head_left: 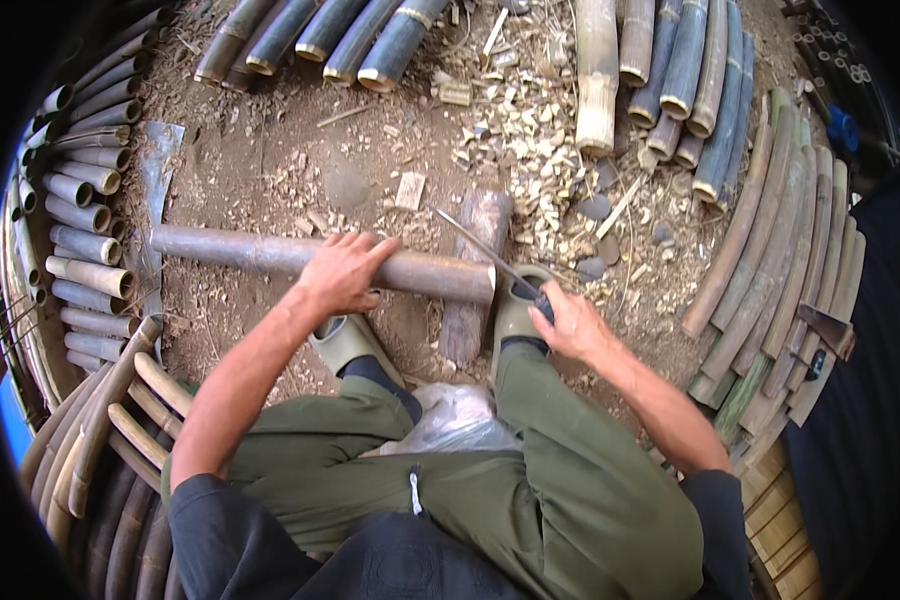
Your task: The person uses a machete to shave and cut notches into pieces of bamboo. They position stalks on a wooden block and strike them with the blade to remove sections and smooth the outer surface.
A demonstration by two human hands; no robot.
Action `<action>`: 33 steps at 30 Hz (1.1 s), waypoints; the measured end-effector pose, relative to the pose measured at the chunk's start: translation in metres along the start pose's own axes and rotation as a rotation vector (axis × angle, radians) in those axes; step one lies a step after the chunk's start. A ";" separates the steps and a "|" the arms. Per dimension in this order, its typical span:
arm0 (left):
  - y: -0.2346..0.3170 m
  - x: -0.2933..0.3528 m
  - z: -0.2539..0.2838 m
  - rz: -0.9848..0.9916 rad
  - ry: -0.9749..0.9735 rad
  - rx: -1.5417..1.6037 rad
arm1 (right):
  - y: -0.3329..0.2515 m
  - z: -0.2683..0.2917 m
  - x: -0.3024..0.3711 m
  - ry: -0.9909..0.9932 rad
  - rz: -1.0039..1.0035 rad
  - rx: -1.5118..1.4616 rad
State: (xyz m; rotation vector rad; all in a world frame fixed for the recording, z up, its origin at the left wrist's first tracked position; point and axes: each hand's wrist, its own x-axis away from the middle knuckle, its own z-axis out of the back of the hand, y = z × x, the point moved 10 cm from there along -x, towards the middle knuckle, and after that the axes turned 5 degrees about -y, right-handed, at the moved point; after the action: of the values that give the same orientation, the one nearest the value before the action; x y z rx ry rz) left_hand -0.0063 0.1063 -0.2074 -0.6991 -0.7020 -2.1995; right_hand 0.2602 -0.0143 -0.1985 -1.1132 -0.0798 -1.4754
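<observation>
A brown bamboo pole (425,272) lies crosswise before me, its right end resting over a wooden block (463,330). My left hand (345,268) grips the pole from above, right of its middle, with the fingers over the far side. In my right hand (573,322) is the dark handle of a long narrow blade (485,247). That blade slants up and to the left, just beyond the pole's right end. It shows nearly edge-on, so whether it is a knife or a saw I cannot tell. Both hands are above my shoes.
Pale wood chips (520,150) cover the ground beyond the block. Cut bamboo pieces lie at the far left (320,30), far right (685,60) and along the left side (90,215). Split bamboo strips (770,270) are stacked at right, a hatchet-like blade (827,330) upon them. A plastic bag (457,418) lies between my legs.
</observation>
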 end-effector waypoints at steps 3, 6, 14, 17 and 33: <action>-0.029 -0.009 -0.006 0.020 -0.246 0.020 | -0.004 0.002 0.005 0.009 -0.036 -0.023; -0.021 -0.007 -0.007 -0.005 -0.083 -0.123 | -0.021 0.005 0.021 0.052 -0.012 -0.066; -0.016 -0.009 0.005 -0.029 0.038 -0.081 | -0.115 0.058 0.052 0.379 0.422 -0.099; -0.020 -0.010 -0.001 -0.014 0.028 -0.051 | -0.112 0.051 0.059 0.497 0.574 -0.109; -0.013 0.003 0.004 -0.072 0.361 -0.115 | -0.032 0.001 0.013 -0.005 -0.009 -0.058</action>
State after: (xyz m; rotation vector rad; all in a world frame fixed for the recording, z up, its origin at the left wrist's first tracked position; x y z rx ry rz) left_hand -0.0167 0.1148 -0.2060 -0.3193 -0.4238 -2.3613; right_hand 0.2373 -0.0144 -0.1721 -1.1652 -0.0458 -1.4911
